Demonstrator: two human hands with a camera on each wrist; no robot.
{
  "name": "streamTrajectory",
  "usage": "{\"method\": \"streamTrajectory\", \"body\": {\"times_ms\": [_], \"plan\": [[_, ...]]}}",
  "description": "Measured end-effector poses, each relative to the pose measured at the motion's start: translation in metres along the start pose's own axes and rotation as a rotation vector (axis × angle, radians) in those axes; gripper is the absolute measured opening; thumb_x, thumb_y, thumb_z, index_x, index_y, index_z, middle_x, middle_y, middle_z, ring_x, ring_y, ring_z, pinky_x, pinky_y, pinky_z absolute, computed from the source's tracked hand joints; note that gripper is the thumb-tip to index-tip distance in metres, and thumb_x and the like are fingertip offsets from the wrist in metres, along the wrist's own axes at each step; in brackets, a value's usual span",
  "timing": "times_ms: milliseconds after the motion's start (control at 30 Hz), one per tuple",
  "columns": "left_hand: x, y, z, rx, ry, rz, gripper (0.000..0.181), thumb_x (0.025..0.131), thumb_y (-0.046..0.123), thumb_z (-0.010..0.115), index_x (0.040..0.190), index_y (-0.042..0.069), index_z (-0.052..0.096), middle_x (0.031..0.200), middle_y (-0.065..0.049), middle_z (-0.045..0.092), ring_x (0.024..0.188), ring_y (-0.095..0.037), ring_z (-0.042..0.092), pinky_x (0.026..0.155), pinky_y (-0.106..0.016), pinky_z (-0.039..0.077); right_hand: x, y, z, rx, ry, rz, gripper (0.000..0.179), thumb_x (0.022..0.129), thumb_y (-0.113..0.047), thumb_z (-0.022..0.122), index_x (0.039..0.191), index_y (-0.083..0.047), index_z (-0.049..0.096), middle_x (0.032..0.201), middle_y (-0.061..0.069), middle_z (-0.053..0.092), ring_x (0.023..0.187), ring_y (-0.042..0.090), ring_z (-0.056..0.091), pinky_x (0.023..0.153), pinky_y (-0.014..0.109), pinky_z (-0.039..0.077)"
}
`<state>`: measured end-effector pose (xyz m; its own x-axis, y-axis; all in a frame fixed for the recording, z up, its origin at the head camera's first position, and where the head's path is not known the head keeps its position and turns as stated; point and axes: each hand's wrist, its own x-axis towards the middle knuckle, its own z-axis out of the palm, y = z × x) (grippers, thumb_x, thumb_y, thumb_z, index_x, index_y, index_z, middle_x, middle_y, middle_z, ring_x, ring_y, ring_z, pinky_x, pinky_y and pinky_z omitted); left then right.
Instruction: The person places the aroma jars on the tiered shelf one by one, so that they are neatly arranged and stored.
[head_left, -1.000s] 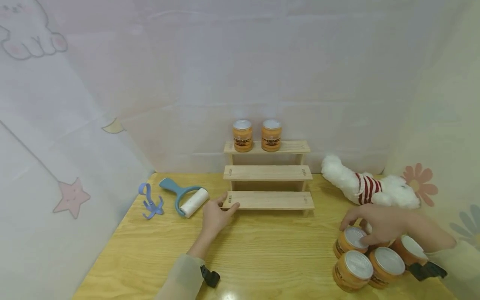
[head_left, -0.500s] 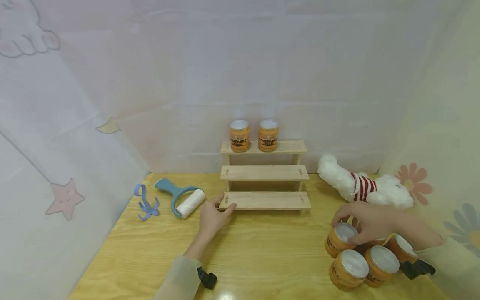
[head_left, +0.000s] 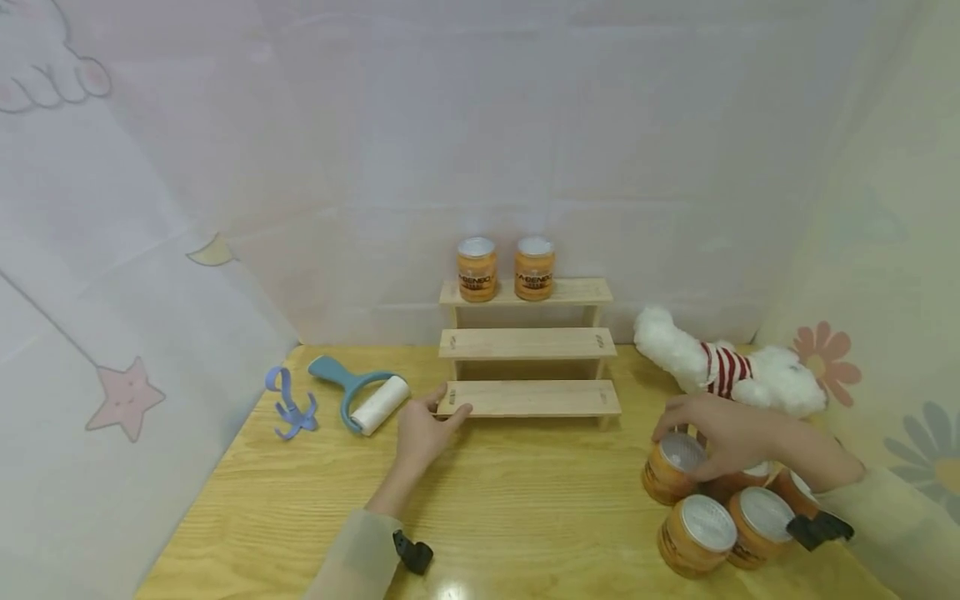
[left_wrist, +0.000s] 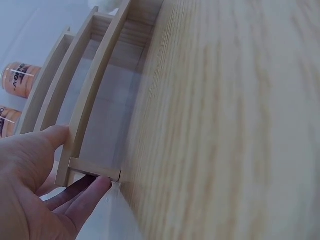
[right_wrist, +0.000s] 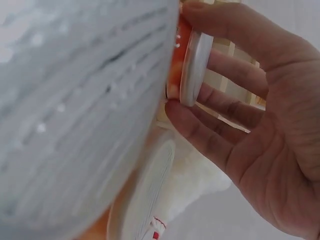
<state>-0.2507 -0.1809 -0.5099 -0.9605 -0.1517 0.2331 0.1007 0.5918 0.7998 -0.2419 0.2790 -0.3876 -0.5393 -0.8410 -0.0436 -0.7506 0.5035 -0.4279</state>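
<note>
A three-step wooden display shelf (head_left: 536,398) stands against the back wall. My left hand (head_left: 422,433) grips the left end of its lowest step; in the left wrist view the thumb lies on the step's front edge and the fingers curl at the side leg. On the top step two orange cans (head_left: 477,279) with pale lids stand upright side by side. At the right, my right hand (head_left: 738,433) holds another orange can (head_left: 660,477) near its lid, slightly tilted. The right wrist view shows thumb and fingers around that can's lid (right_wrist: 196,70).
Several more orange cans (head_left: 697,537) stand grouped below the right hand. Behind them lies a white plush toy (head_left: 780,379) with a red-striped top. Left of the shelf are a blue-handled lint roller (head_left: 381,406) and a purple hook (head_left: 296,414). Printed cloth walls enclose the wooden table (head_left: 495,517).
The right hand has drawn its can a little left and away from the other cans. My left hand keeps its grip on the shelf. The head view has shifted slightly.
</note>
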Motion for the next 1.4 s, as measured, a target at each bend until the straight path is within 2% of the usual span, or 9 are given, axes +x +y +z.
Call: {"method": "streamTrajectory", "body": {"times_ms": [267, 433, 600, 767, 1000, 1100, 1200, 1300, 1400], "plan": [[0.002, -0.001, -0.002, 0.017, -0.006, 0.006, 0.070, 0.091, 0.044, 0.085, 0.146, 0.007, 0.063, 0.143, -0.017, 0.067, 0.100, -0.037, 0.079, 0.051, -0.023, 0.045, 0.003, -0.005, -0.012, -0.103, 0.108, 0.086, 0.042, 0.078, -0.018, 0.093, 0.117, -0.020, 0.077, 0.113, -0.006, 0.070, 0.091, 0.003, 0.059, 0.066, 0.023, 0.053], [0.002, -0.001, -0.003, 0.023, 0.010, 0.025, 0.069, 0.091, 0.041, 0.086, 0.145, 0.005, 0.064, 0.144, -0.017, 0.066, 0.111, -0.037, 0.077, 0.061, -0.027, 0.057, 0.008, -0.007, -0.030, -0.147, 0.103, 0.044, 0.046, 0.076, -0.011, 0.090, 0.119, -0.021, 0.077, 0.114, -0.009, 0.070, 0.090, 0.002, 0.056, 0.067, 0.022, 0.049], [0.001, -0.001, -0.003, 0.026, 0.014, 0.022, 0.068, 0.091, 0.041, 0.086, 0.144, 0.004, 0.064, 0.143, -0.017, 0.067, 0.106, -0.036, 0.077, 0.056, -0.028, 0.052, 0.017, -0.009, -0.049, -0.136, 0.053, 0.063, 0.046, 0.078, -0.010, 0.089, 0.120, -0.025, 0.075, 0.116, -0.007, 0.068, 0.088, 0.005, 0.055, 0.064, 0.022, 0.048], [0.001, -0.002, -0.002, 0.024, 0.009, 0.006, 0.069, 0.090, 0.043, 0.086, 0.144, 0.006, 0.065, 0.140, -0.017, 0.070, 0.081, -0.033, 0.074, 0.047, -0.025, 0.037, 0.026, -0.013, -0.071, -0.152, 0.026, 0.121, 0.046, 0.080, -0.015, 0.092, 0.120, -0.029, 0.073, 0.121, -0.005, 0.065, 0.103, 0.014, 0.061, 0.071, 0.030, 0.059], [0.002, -0.002, 0.001, 0.015, -0.010, 0.018, 0.067, 0.091, 0.042, 0.086, 0.144, 0.005, 0.065, 0.130, -0.020, 0.074, 0.043, -0.010, 0.038, 0.042, -0.023, 0.030, 0.027, -0.014, -0.098, -0.219, 0.096, 0.130, 0.055, 0.077, -0.008, 0.091, 0.123, -0.031, 0.074, 0.120, -0.006, 0.064, 0.103, 0.014, 0.063, 0.073, 0.027, 0.059], [0.003, -0.002, 0.001, 0.010, -0.007, 0.009, 0.067, 0.090, 0.043, 0.086, 0.143, 0.006, 0.066, 0.128, -0.019, 0.075, 0.046, -0.004, 0.037, 0.042, -0.022, 0.029, 0.028, -0.015, -0.108, -0.209, 0.100, 0.129, 0.056, 0.076, -0.001, 0.088, 0.123, -0.028, 0.074, 0.119, -0.005, 0.064, 0.102, 0.015, 0.063, 0.074, 0.028, 0.061], [0.004, -0.002, 0.001, 0.014, 0.002, -0.007, 0.067, 0.090, 0.044, 0.086, 0.143, 0.008, 0.066, 0.134, -0.017, 0.072, 0.053, -0.009, 0.050, 0.044, -0.023, 0.032, 0.033, -0.015, -0.116, -0.206, 0.091, 0.136, 0.054, 0.077, 0.001, 0.087, 0.123, -0.025, 0.074, 0.122, -0.003, 0.065, 0.108, 0.018, 0.065, 0.079, 0.031, 0.063], [0.004, -0.003, 0.000, 0.019, 0.004, -0.007, 0.068, 0.090, 0.044, 0.087, 0.144, 0.008, 0.066, 0.141, -0.016, 0.068, 0.076, -0.024, 0.072, 0.048, -0.024, 0.037, 0.038, -0.017, -0.123, -0.216, 0.078, 0.150, 0.052, 0.078, 0.002, 0.086, 0.121, -0.023, 0.074, 0.123, -0.001, 0.066, 0.111, 0.021, 0.065, 0.082, 0.036, 0.064], [0.004, -0.003, -0.001, 0.019, 0.002, -0.002, 0.068, 0.090, 0.044, 0.087, 0.144, 0.007, 0.066, 0.143, -0.016, 0.067, 0.105, -0.035, 0.077, 0.053, -0.024, 0.043, 0.045, -0.018, -0.129, -0.218, 0.075, 0.157, 0.050, 0.077, 0.002, 0.087, 0.119, -0.021, 0.074, 0.124, 0.002, 0.066, 0.111, 0.023, 0.064, 0.083, 0.042, 0.064]]}}
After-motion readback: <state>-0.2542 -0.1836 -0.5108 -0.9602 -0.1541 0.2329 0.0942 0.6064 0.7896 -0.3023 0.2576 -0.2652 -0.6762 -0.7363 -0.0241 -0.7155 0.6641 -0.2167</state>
